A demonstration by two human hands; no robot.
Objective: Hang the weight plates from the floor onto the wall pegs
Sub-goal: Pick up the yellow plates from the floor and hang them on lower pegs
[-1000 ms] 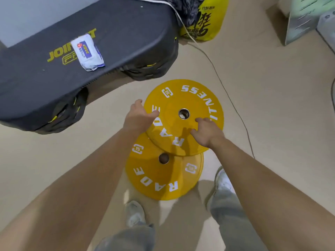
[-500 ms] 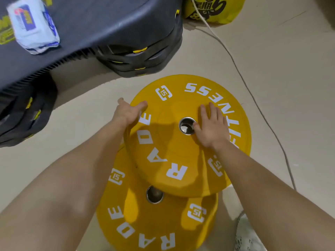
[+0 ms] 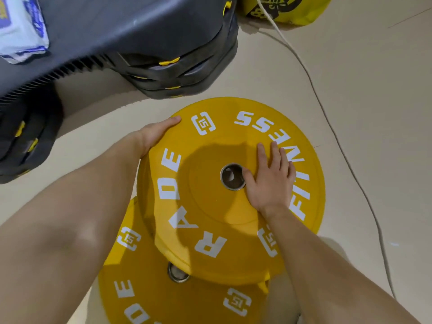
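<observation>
Two yellow weight plates with white lettering lie overlapping on the floor. The top plate point(image 3: 210, 206) rests partly on the lower plate point(image 3: 163, 300) and looks tilted up at its far side. My left hand point(image 3: 154, 134) grips the top plate's left rim, thumb on the upper face and fingers hidden beneath. My right hand point(image 3: 268, 183) lies flat on the plate's face with straight fingers, its thumb at the edge of the steel centre hole point(image 3: 231, 176). No wall pegs are in view.
A black padded bench point(image 3: 117, 26) hangs over the upper left, with a white wipes pack point(image 3: 21, 31) on it and black plates point(image 3: 182, 73) stacked below. A yellow bag point(image 3: 292, 10) sits at the top. A white cable point(image 3: 327, 118) runs across the floor on the right.
The camera has dropped closer to the plates. My left hand slid further round the top plate's rim, and my right hand stayed flat by the centre hole.
</observation>
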